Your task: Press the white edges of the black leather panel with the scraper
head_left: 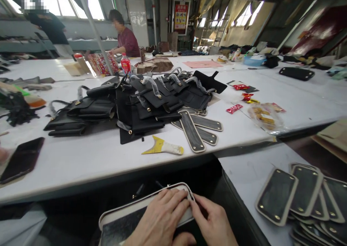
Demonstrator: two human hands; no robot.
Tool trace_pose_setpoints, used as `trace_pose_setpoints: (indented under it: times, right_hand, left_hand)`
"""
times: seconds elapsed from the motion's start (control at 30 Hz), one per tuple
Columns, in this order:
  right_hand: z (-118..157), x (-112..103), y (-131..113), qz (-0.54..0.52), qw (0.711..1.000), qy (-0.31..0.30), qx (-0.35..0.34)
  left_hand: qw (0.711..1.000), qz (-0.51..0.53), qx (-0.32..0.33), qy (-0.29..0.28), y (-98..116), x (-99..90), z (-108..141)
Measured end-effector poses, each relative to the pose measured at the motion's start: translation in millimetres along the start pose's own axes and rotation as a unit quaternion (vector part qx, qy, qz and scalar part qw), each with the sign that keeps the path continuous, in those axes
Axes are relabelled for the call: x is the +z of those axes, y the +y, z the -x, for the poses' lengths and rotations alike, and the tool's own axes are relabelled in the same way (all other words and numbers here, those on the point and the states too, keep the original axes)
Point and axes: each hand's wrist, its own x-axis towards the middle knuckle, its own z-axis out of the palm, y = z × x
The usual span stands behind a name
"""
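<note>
A half-made bag (121,227) with a dark panel and a cream rim sits low in front of me, tilted. My left hand (162,215) lies across it, fingers bent together and pressing inside the rim near the upper right corner. At that same corner, my right hand (213,219) grips the edge between thumb and fingers. The thumb of my left hand shows near the bottom, and the bag's lower part is hidden by my hands. A small gold fitting (134,196) shows just behind the bag.
Black bags (151,98) with wrapped handles are piled on the white table (89,166). Nearby lie dark oblong panels (192,132), a yellow-and-white tool (163,147) and a phone (21,159). More panels (277,196) are stacked at right. Two people stand farther back.
</note>
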Motion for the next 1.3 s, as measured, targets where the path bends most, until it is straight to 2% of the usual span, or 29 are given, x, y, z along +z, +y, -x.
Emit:
trace_pose_setpoints:
  times: [0.2, 0.43, 0.67, 0.9, 1.1, 1.2, 1.3]
  right_hand:
    - [1, 0, -12, 0.020, 1.000, -0.008, -0.021]
    - [2, -2, -15, 0.045, 0.999, -0.004, -0.002]
    - [7, 3, -14, 0.036, 0.998, 0.029, -0.033]
    - [8, 10, -20, 0.025, 0.996, 0.079, -0.026]
    - [11, 12, -18, 0.049, 0.994, 0.072, -0.070]
    - [8, 8, -18, -0.013, 0.998, 0.056, -0.034]
    - [-1, 6, -16, -0.166, 0.983, 0.059, 0.049]
  left_hand:
    - [1.000, -0.006, -0.001, -0.016, -1, 4.8, 3]
    - [0.999, -0.014, 0.000, -0.031, 4, -2.2, -5]
    - [0.999, -0.034, 0.011, -0.035, 3, 2.9, -4]
    - [0.999, -0.044, 0.028, -0.014, 1, 7.3, -1]
    - [0.999, -0.019, 0.017, -0.034, 2, 4.9, -3]
    - [0.999, -0.015, 0.015, -0.042, 0, 4.2, -4]
    - [0.999, -0.010, 0.013, -0.028, -5, 4.6, -2]
